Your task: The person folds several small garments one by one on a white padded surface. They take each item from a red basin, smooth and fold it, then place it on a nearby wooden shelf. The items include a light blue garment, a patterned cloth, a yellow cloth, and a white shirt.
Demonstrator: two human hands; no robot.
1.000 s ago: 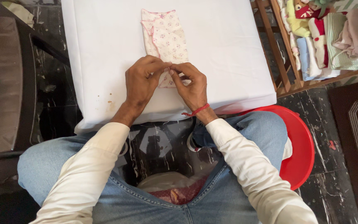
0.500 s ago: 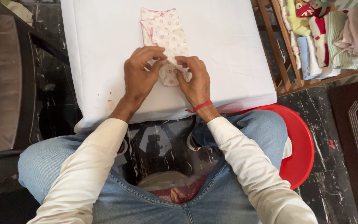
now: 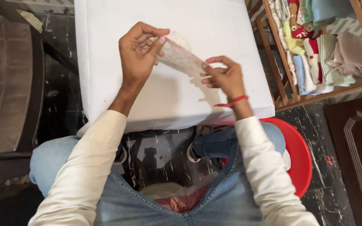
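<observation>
While lifted clear of the surface [image 3: 231, 25], garment [image 3: 180, 56]: small, pale, floral print, folded into a narrow strip, stretched between two hands above the white cover. Held taut and slanting, high end toward the far side, low end toward the rack; judged to be so held to keep the fold flat and the layers from slipping.

Left hand [image 3: 138, 54]: grip clenched on garment's upper end, thumb pressed against fingertips, wrist raised. Pinch at the edge rather than the middle, likely to leave the cloth free to hang straight.

Right hand [image 3: 225, 77]: grip grasping garment's lower end, fingers curled round the edge, red thread at the wrist. Set lower than the left, nearer the rack side of the garment.

Surface: white padded cover, small brown stains near the edge on the chair side of the garment; bare beneath the lifted cloth.

Rack [image 3: 290, 79]: wooden slats, beside the surface, well apart from the garment. Loaded with folded clothes [image 3: 327, 50] in yellow, red, green stripe, pale pink and blue; kept within arm's reach.

Stool [image 3: 300, 155]: red, round, under the person, below the garment toward the rack side.

Chair [image 3: 9, 83]: dark, opposite the rack, apart from the garment.

Cloth heap between the knees: pale and red, partly hidden; kind not to be told.
</observation>
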